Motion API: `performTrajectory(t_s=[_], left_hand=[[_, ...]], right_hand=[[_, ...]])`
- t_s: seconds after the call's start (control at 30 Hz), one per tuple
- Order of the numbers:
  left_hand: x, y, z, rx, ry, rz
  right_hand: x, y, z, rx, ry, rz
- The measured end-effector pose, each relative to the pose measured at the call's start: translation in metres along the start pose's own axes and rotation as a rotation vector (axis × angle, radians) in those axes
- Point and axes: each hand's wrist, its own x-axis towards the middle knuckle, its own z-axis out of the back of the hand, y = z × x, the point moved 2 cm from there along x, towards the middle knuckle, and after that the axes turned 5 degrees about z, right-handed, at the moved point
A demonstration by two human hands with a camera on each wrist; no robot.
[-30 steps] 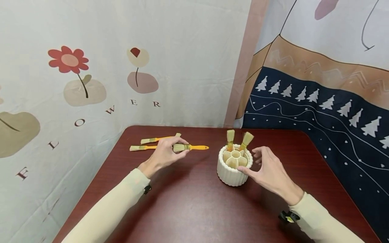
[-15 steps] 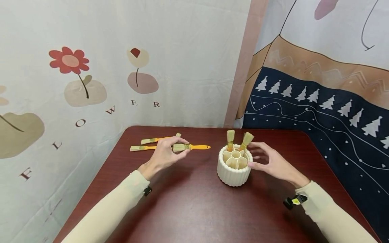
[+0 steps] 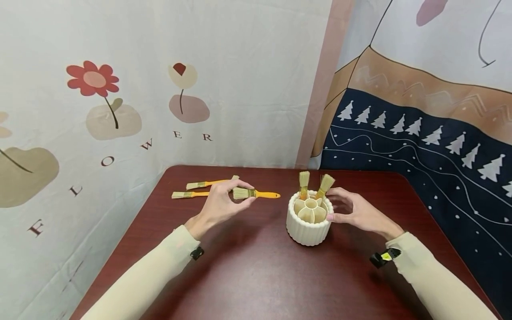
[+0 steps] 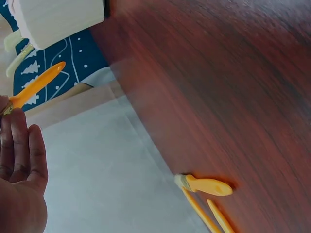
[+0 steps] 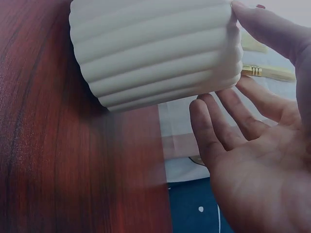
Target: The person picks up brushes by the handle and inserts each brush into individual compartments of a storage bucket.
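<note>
My left hand (image 3: 218, 205) pinches a flat paintbrush (image 3: 267, 194) near its bristle end, above the table. Its orange handle (image 4: 41, 86) points right, toward a white ribbed brush holder (image 3: 307, 233). Around the holder's right side curls my right hand (image 3: 360, 215), the thumb at the near rim and the fingers behind. Petal-shaped compartments surround a round middle one in the holder. Two paintbrushes, one upright (image 3: 304, 182) and one leaning right (image 3: 326, 183), stand bristles up in its back compartments. The right wrist view shows the thumb (image 5: 267, 24) at the rim.
On the table (image 3: 256, 280), left of the holder, lie a near paintbrush (image 3: 186, 194) and a farther one (image 3: 200, 184), both partly behind my left hand. Another brush's bristles (image 3: 235, 178) show beyond it. Printed cloth (image 3: 256, 89) hangs behind the table.
My right hand has drawn back slightly from over the holder's rim and now grips its right side. The left hand has shifted slightly right with the paintbrush.
</note>
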Motion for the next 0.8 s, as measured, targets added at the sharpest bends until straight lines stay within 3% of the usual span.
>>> performTrajectory(t_s=[0.57, 0.8], left_hand=[[0.0, -0.014, -0.006, -0.067, -0.033, 0.036], [0.002, -0.02, -0.005, -0.1, -0.074, 0.017]], right_hand=[[0.001, 0.0, 0.0, -0.02, -0.019, -0.044], [0.001, 0.0, 0.0, -0.03, -0.021, -0.067]])
